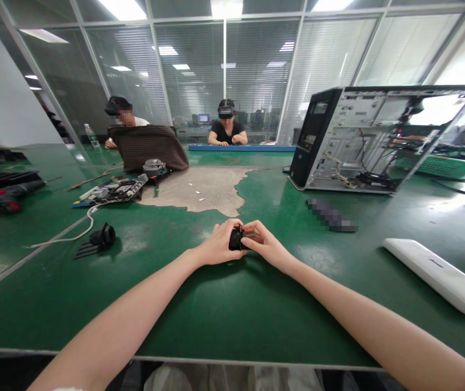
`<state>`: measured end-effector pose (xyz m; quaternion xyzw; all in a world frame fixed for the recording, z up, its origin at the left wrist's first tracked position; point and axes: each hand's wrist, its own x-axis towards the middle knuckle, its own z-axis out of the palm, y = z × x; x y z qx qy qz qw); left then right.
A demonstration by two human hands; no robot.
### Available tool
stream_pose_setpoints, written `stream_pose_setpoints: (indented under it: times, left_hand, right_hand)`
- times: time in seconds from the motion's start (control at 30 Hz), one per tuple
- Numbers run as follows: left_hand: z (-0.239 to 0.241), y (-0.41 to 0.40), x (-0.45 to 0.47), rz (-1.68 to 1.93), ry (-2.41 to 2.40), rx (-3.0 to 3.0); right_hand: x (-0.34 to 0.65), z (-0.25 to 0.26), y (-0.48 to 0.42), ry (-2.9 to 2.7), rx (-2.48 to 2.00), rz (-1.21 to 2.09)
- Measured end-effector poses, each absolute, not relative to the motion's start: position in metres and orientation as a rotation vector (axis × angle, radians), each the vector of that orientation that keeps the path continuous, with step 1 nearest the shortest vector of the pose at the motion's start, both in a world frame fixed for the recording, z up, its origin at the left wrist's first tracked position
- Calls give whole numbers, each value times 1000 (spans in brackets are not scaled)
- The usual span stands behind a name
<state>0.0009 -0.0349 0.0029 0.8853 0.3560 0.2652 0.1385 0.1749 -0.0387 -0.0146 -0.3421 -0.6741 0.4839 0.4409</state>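
Observation:
Between my two hands, low over the green table, is a small black rounded part whose exact kind I cannot make out. My left hand wraps round it from the left, thumb below and fingers above. From the right, my right hand pinches the part's right edge between thumb and fingertips. A black plastic piece with a round end and flat prongs lies on the table to the left of my hands.
An open computer case stands at the back right. Nearer lie a pixelated dark object and a white device. To the left are a circuit board, a white cable and a power drill. Two people sit across the table.

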Motion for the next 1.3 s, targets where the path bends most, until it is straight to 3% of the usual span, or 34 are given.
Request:
stream_pose_setpoints:
  times: [0.27, 0.57, 0.8, 1.3]
  left_hand:
    - [2, -36, 1, 782, 1036, 2549]
    - [2, -35, 1, 784, 1021, 2554]
    - [-1, -35, 1, 793, 1045, 2564]
    - [0, -36, 2, 810, 1030, 2551]
  right_hand:
    - [177, -9, -44, -1683, -759, 1341]
    - [174, -13, -38, -1668, -895, 1215]
    - [178, -10, -43, -1703, -743, 1336]
    - [180, -13, -43, -1731, -771, 1257]
